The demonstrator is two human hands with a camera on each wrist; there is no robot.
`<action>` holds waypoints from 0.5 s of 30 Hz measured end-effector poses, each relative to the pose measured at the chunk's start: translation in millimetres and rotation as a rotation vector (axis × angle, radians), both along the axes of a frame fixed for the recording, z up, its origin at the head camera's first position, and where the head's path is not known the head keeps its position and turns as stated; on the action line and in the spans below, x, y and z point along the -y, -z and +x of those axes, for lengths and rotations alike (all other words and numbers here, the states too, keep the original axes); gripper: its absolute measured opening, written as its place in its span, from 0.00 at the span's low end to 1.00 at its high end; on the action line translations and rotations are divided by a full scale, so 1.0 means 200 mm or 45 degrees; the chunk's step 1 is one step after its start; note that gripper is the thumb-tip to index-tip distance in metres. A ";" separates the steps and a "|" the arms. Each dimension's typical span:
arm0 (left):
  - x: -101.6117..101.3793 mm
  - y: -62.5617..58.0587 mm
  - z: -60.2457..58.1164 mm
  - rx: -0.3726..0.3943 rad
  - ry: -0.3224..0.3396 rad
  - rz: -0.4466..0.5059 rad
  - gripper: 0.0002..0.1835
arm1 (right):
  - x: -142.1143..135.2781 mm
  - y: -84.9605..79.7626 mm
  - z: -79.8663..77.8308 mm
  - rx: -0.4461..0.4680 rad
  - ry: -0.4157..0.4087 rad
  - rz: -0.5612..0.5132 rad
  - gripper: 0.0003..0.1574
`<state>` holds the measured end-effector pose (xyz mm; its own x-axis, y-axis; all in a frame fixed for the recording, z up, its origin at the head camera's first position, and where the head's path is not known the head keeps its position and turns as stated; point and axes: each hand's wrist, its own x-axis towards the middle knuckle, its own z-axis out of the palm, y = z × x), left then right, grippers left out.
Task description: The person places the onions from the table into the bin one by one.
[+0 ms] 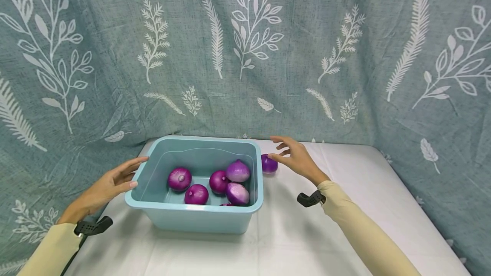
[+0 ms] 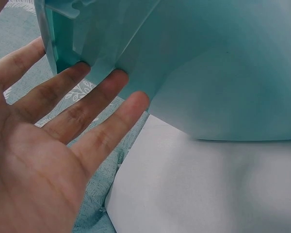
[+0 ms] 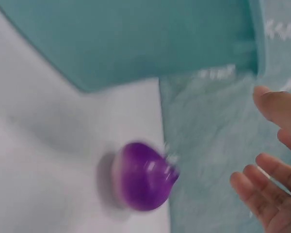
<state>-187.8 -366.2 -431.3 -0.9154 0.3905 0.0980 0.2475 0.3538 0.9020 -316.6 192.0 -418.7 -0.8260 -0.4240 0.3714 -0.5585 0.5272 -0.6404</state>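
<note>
A light blue plastic bin [image 1: 197, 220] stands on the white table and holds several red onions [image 1: 197, 194], some deep purple and some paler. My left hand [image 1: 105, 185] is at the bin's left side, its fingers extended along the wall; in the left wrist view the fingertips [image 2: 136, 102] lie right at the bin's outer surface. To the right of the bin sits a single purple onion [image 3: 144, 176] on the table. Above and beside it my right hand [image 1: 295, 159] hovers with fingers spread and loosely bent, holding nothing.
The table is covered with a white cloth [image 1: 291, 233]. Behind and at both sides hangs a grey-green curtain [image 1: 268, 110] with white leaf prints. A black band [image 1: 311, 199] is on the right wrist and another [image 1: 93, 227] on the left.
</note>
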 end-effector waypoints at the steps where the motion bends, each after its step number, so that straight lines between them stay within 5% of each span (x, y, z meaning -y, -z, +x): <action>1: 0.00 0.00 0.00 0.003 0.001 0.001 0.35 | -0.02 0.02 -0.02 0.029 0.020 0.015 0.40; 15: 0.00 0.01 -0.01 0.025 -0.010 0.021 0.35 | -0.11 0.33 -0.18 0.218 0.126 0.170 0.49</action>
